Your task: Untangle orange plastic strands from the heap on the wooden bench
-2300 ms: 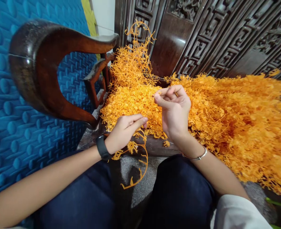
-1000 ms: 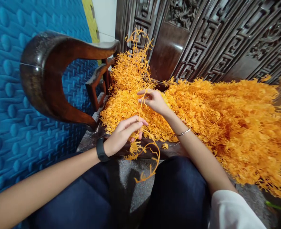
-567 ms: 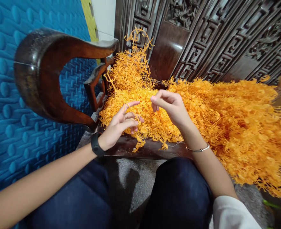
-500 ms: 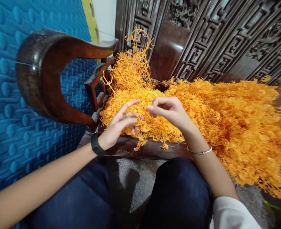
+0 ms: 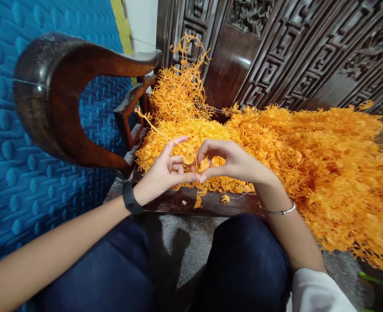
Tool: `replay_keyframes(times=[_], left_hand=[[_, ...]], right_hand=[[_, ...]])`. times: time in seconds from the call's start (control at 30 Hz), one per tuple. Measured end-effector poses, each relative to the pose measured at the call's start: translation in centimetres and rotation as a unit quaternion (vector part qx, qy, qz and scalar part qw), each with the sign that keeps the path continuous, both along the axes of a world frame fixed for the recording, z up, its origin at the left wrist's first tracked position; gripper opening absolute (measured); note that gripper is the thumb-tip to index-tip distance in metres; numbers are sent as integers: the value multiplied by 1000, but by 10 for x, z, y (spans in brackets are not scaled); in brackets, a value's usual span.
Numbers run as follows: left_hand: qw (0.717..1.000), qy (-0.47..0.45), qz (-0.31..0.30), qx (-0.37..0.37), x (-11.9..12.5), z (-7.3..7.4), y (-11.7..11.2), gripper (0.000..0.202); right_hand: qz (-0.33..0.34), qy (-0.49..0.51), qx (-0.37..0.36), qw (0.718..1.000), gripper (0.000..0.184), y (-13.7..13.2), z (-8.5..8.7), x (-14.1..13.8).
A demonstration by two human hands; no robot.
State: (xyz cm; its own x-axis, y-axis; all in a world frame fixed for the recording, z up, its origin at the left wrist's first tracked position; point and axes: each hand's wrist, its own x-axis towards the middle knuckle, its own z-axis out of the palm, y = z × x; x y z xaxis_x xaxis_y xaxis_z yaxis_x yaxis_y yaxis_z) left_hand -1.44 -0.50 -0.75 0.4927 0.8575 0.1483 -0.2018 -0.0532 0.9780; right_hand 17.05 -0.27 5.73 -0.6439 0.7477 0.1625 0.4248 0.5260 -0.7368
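My left hand (image 5: 165, 169), with a black band at its wrist, holds a thin orange plastic sprig (image 5: 150, 125). The stem runs back from its index finger toward the armrest, and a curly end (image 5: 199, 195) hangs below the hands. Thumb and fingers of my right hand (image 5: 227, 162) curve around a small orange curled piece (image 5: 204, 165), its thumb tip meeting my left thumb. Exactly where the fingers pinch is partly hidden. Both hands are over a heap of orange plastic pieces (image 5: 191, 128) on the wooden seat.
A larger pile of orange sprigs (image 5: 341, 173) spreads to the right. On the left curves a dark wooden armrest (image 5: 61, 99) above a blue foam mat (image 5: 2, 173). Behind rises a carved wooden backrest (image 5: 230, 65). One loose orange piece (image 5: 225, 198) lies on the seat's front edge (image 5: 165, 203).
My right hand has come down and left, its fingers spreading around the small orange piece. My left thumb has stretched right to meet it, and the hanging end has shifted right.
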Motion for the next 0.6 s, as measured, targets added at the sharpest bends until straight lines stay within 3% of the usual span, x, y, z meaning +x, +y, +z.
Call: replay_keyframes(times=[0.13, 0.27, 0.47, 0.6], left_hand=[[1000, 2, -3, -12, 0, -1, 1, 52], [997, 57, -1, 50, 0, 1, 1, 24], [992, 29, 84, 89, 1, 5, -3, 25], [986, 16, 132, 102, 2, 7, -7, 26]], right_hand=[[-10, 41, -47, 998, 29, -1, -2, -3], [-16, 112, -59, 992, 21, -1, -3, -4], [-125, 210, -13, 970, 12, 0, -8, -13], [-181, 231, 59, 954, 6, -3, -8, -22]])
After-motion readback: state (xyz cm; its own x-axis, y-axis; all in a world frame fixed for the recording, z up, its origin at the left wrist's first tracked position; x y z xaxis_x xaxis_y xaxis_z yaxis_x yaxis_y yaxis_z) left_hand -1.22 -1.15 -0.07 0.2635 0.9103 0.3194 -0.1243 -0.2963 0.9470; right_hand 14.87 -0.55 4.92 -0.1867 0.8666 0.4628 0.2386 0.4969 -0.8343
